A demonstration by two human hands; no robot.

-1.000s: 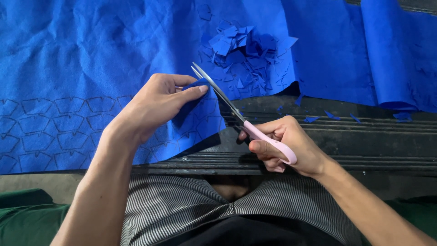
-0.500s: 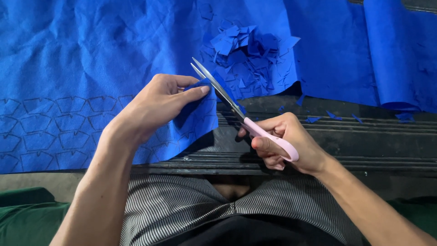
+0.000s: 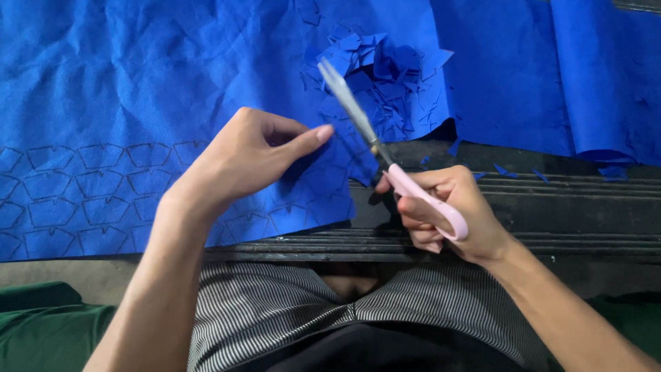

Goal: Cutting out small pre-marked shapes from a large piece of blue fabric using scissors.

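Nearest the person, over the striped lap, the right hand (image 3: 447,213) is clenched through the pink handles of a pair of scissors (image 3: 385,155). Their long axis runs up and to the left, away from that hand, and the blurred blades end over the blue cloth (image 3: 138,89). Just left of the blades, the left hand (image 3: 248,158) pinches the cloth's cut edge, fingers pointing right toward the scissors, close beside them but apart. The cloth lies on the dark table (image 3: 551,207), printed outlines along its near side. Farther off, past the blade tips, sits 1 heap of blue scraps (image 3: 392,83).
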